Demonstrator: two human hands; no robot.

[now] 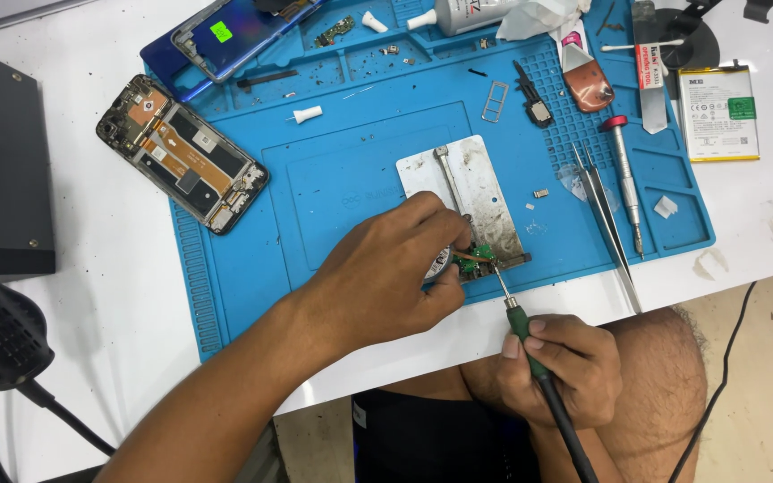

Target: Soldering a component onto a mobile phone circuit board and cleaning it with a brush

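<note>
My left hand (386, 273) rests on the blue work mat (351, 179), its fingers pinched on a thin copper-coloured strand that reaches a small green circuit board (482, 254). That board is clamped at the near end of a worn metal holder plate (469, 192). My right hand (564, 367) grips a soldering iron (530, 349) with a green collar and black handle. The iron's tip touches the green board from the near right. A round spool is half hidden under my left fingers.
An opened phone frame (181, 154) lies left of the mat, a blue phone back (239, 31) at the top. Tweezers (608, 224), a red-capped screwdriver (626, 174), a white battery (717, 112), a glue tube and small parts lie to the right. A black box (2, 161) stands at far left.
</note>
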